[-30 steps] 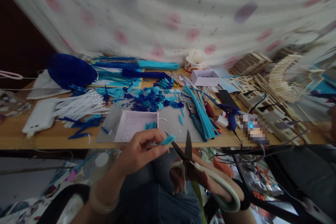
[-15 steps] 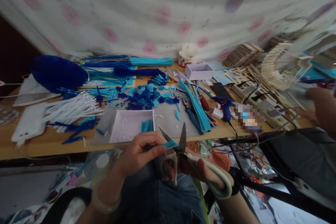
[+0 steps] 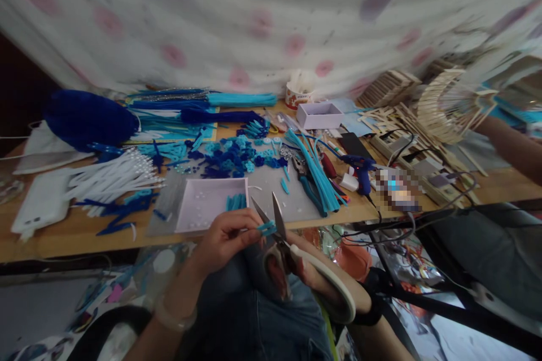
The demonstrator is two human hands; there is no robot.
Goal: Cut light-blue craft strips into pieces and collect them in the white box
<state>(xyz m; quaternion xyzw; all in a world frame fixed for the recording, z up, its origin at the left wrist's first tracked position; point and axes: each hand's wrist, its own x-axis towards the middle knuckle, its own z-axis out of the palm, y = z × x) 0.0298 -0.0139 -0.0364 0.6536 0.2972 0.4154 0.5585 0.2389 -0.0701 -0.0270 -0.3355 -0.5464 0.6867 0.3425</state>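
Observation:
My left hand (image 3: 228,238) is closed, pinching short light-blue pipe cleaner pieces (image 3: 267,228) between thumb and fingers above my lap. With my right hand (image 3: 308,273) I grip white-handled scissors (image 3: 279,220) by their loops. The blades stand apart, pointing up and away, and the ends of the pipe cleaner pieces lie at them. Just beyond my left hand is a pale pink box (image 3: 186,211) on the table's front edge. In its right part are similar light-blue pieces (image 3: 236,202), and small white beads lie in the rest.
Blue felt-like flowers (image 3: 224,158) are heaped behind the box. White pearl-tipped stems (image 3: 118,175) lie left. To the right are long light-blue pipe cleaners (image 3: 315,172), pliers (image 3: 309,186), a glue gun (image 3: 362,169) and power strips. Another person's arm (image 3: 508,141) reaches in beside a stick fan (image 3: 436,101).
The scissors and my right hand have shifted left and slightly down. The pipe cleaner pieces' ends now look spread apart. The other person's arm has moved to the stick fan.

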